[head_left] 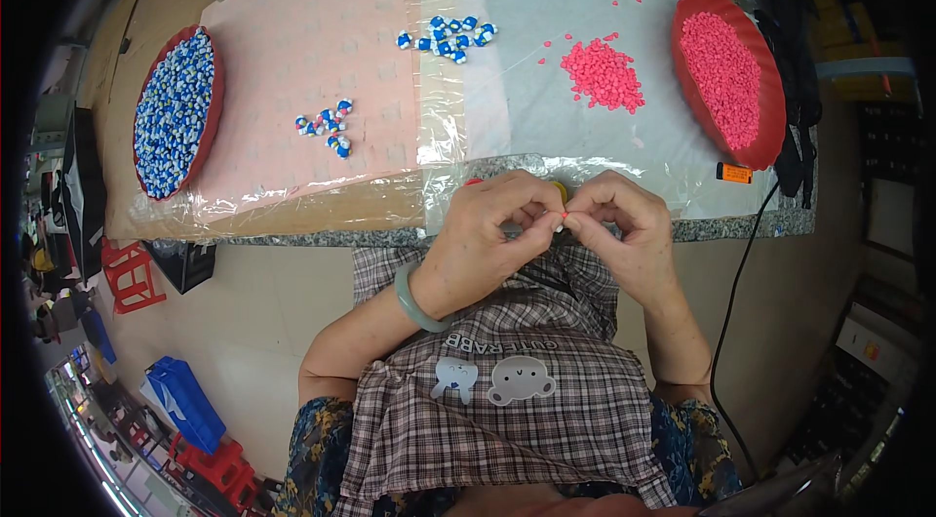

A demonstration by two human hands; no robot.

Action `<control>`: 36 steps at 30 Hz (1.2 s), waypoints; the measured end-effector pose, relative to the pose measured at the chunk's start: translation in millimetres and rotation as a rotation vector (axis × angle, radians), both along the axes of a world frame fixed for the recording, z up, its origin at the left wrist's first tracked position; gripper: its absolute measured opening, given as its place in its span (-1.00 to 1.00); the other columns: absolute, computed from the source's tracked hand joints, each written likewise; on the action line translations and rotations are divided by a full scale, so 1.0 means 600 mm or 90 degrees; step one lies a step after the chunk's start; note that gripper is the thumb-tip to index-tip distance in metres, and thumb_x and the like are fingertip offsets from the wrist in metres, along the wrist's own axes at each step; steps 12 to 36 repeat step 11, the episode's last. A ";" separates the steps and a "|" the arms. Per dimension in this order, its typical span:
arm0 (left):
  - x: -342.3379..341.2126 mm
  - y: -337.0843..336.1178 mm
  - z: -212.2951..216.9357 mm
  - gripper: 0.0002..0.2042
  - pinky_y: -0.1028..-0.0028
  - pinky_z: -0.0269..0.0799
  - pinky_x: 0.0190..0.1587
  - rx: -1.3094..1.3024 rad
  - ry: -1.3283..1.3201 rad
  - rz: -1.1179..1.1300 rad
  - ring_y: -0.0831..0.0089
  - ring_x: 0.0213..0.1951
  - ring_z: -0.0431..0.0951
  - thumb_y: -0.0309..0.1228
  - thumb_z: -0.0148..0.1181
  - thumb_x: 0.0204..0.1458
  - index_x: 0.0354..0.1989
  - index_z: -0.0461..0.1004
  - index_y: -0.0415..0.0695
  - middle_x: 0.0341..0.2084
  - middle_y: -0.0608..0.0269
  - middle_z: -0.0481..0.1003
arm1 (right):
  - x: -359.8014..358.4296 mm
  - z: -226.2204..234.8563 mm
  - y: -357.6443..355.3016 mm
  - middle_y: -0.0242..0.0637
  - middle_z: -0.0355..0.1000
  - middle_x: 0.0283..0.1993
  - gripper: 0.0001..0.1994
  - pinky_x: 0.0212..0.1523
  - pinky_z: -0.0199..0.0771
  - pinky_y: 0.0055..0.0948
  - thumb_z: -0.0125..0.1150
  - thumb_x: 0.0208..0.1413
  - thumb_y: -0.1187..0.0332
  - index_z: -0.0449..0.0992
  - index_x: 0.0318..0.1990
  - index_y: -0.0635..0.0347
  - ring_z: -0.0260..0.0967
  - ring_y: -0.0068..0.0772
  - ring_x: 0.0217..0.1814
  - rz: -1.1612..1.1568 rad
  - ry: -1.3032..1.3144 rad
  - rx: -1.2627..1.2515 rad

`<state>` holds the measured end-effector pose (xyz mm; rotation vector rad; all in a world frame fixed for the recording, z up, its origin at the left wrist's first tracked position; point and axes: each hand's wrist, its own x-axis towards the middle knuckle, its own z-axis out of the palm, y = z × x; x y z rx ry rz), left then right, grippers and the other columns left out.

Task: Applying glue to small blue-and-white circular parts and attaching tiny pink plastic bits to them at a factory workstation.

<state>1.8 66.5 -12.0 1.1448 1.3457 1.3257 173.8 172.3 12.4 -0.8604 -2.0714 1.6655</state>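
Observation:
Over the table's front edge, my left hand (492,234) and my right hand (626,234) meet with thumbs and forefingers pinched together. A tiny pink piece (565,215) shows between the fingertips, at the right hand's pinch. Just under it a bit of white shows at the left fingertips; most of that small piece is hidden. Beyond my right hand lies a loose pile of pink pieces (602,75). Small blue-and-white pieces (450,38) form a cluster at the back middle. Nearer on the left is a smaller cluster of blue-and-white pieces with pink bits (330,127).
A red dish (216,112) full of blue-and-white pieces stands at the left. Another red dish (772,78) holds pink pieces at the right, with a small orange-and-black box (733,173) beside it. A black cable (733,302) hangs off the right side. Plastic sheeting covers the table.

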 end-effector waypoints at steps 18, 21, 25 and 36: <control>0.008 -0.001 -0.011 -0.89 0.57 0.56 -0.12 -0.026 -0.189 -0.002 0.57 -0.23 0.59 -0.59 0.20 0.21 -0.13 0.50 -0.30 -0.22 0.23 0.53 | 0.010 -0.047 -0.017 -0.39 0.39 -0.18 -0.88 -0.20 0.35 -0.64 0.23 0.21 0.59 0.48 -0.13 0.31 0.33 -0.68 -0.19 -0.040 0.112 -0.091; 0.008 -0.001 -0.011 -0.89 0.57 0.56 -0.12 -0.026 -0.189 -0.002 0.57 -0.23 0.59 -0.59 0.20 0.21 -0.13 0.50 -0.30 -0.22 0.23 0.53 | 0.010 -0.047 -0.017 -0.39 0.39 -0.18 -0.88 -0.20 0.35 -0.64 0.23 0.21 0.59 0.48 -0.13 0.31 0.33 -0.68 -0.19 -0.040 0.112 -0.091; 0.008 -0.001 -0.011 -0.89 0.57 0.56 -0.12 -0.026 -0.189 -0.002 0.57 -0.23 0.59 -0.59 0.20 0.21 -0.13 0.50 -0.30 -0.22 0.23 0.53 | 0.010 -0.047 -0.017 -0.39 0.39 -0.18 -0.88 -0.20 0.35 -0.64 0.23 0.21 0.59 0.48 -0.13 0.31 0.33 -0.68 -0.19 -0.040 0.112 -0.091; 0.008 -0.001 -0.011 -0.89 0.57 0.56 -0.12 -0.026 -0.189 -0.002 0.57 -0.23 0.59 -0.59 0.20 0.21 -0.13 0.50 -0.30 -0.22 0.23 0.53 | 0.010 -0.047 -0.017 -0.39 0.39 -0.18 -0.88 -0.20 0.35 -0.64 0.23 0.21 0.59 0.48 -0.13 0.31 0.33 -0.68 -0.19 -0.040 0.112 -0.091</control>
